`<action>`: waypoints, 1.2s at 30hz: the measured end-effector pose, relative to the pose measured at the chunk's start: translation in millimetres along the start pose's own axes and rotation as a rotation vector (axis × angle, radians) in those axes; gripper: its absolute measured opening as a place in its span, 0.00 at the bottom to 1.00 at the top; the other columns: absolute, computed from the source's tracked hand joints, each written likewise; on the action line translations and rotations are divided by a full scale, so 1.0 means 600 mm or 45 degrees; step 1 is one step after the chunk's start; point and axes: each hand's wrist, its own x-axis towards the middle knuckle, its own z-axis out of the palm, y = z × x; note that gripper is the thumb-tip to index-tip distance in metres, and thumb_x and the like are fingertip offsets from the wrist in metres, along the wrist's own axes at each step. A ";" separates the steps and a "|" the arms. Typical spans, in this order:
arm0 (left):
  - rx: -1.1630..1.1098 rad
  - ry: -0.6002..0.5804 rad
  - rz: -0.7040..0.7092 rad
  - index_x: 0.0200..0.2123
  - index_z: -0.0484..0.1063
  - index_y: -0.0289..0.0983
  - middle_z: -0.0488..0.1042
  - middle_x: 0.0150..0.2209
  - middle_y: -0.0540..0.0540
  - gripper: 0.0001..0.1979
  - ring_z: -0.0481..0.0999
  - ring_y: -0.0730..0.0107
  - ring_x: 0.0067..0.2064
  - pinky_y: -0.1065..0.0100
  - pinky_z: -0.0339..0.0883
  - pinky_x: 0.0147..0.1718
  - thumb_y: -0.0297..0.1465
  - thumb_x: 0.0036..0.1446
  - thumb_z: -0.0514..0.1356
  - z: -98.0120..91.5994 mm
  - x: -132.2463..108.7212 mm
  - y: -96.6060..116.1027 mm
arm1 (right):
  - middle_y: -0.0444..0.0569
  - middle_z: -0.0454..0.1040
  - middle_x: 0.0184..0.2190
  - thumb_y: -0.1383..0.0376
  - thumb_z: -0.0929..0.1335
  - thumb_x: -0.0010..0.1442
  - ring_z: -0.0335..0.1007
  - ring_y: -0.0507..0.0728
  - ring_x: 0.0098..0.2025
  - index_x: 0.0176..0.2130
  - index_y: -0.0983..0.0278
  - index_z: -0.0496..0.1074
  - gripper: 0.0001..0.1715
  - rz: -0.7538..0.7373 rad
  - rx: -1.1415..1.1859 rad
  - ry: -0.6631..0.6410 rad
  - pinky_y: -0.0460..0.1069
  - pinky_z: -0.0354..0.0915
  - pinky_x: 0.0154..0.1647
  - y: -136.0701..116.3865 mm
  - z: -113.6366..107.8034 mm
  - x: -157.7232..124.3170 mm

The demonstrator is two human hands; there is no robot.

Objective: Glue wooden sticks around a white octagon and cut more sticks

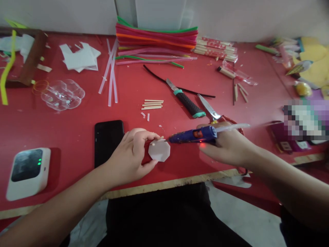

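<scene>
Between the thumb and fingers of my left hand (137, 152) is a small white octagonal piece (159, 151), held flat just above the red table. A pale dot sits near its upper left edge. My right hand (223, 142) is wrapped round a blue glue gun (191, 134), with a clear glue stick (233, 127) poking out of its back end. The gun's nozzle points left and meets or nearly meets the octagon's upper edge; contact is hard to make out. A red light glows on the gun. Short wooden sticks (153, 104) lie beyond the octagon.
Beyond my hands lie a utility knife (189, 103), scissors (209, 108) and a black pipe cleaner (156, 74). A black phone (108, 139) and a white device (28, 173) are at left. Coloured pipe cleaners (156, 37) are stacked at the back, near white paper pieces (79, 58).
</scene>
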 end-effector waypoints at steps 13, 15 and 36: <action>-0.017 -0.002 0.022 0.58 0.54 0.38 0.73 0.54 0.32 0.31 0.74 0.47 0.55 0.43 0.71 0.50 0.29 0.56 0.66 -0.002 -0.003 -0.001 | 0.44 0.65 0.20 0.58 0.68 0.48 0.57 0.54 0.21 0.29 0.59 0.65 0.09 -0.068 -0.519 0.008 0.50 0.43 0.25 -0.037 -0.034 0.000; -0.004 0.006 0.037 0.57 0.54 0.38 0.73 0.54 0.32 0.31 0.73 0.45 0.55 0.42 0.71 0.50 0.30 0.56 0.67 -0.002 -0.004 -0.001 | 0.46 0.69 0.23 0.60 0.67 0.50 0.62 0.57 0.25 0.32 0.59 0.69 0.07 -0.099 -0.586 0.067 0.50 0.43 0.26 -0.024 -0.035 0.005; -0.047 -0.150 -0.008 0.58 0.54 0.40 0.72 0.51 0.35 0.32 0.77 0.49 0.49 0.42 0.77 0.47 0.29 0.55 0.67 -0.024 -0.012 -0.003 | 0.53 0.78 0.41 0.66 0.64 0.66 0.70 0.61 0.46 0.45 0.64 0.78 0.13 -0.618 -0.385 0.018 0.56 0.62 0.50 -0.047 -0.015 0.118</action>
